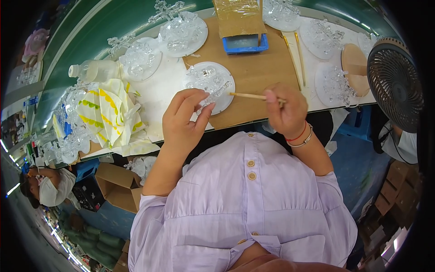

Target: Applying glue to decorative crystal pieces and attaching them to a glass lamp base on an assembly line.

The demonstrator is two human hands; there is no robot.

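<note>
In front of me a white round disc (pixel 225 103) bears a clear plastic branched ornament (pixel 206 80). The curled fingers of my left hand (pixel 186 119) hold the near edge of that ornament, with the thumb close to the index fingertip. My right hand (pixel 286 109) is closed around a thin wooden stick (pixel 247 95). Its tip points left and reaches the right edge of the disc; whether it touches the clear plastic I cannot tell. Part of the ornament is hidden behind my left fingers.
A cardboard sheet (pixel 256 68) lies under the disc's right side. A blue tray (pixel 244 45) stands beyond it, near two thin brushes (pixel 299 61). More ornaments (pixel 183 34) line the back. At left are crumpled patterned wrapping (pixel 111 111) and a bottle (pixel 97 70); a black fan (pixel 395 84) is at right.
</note>
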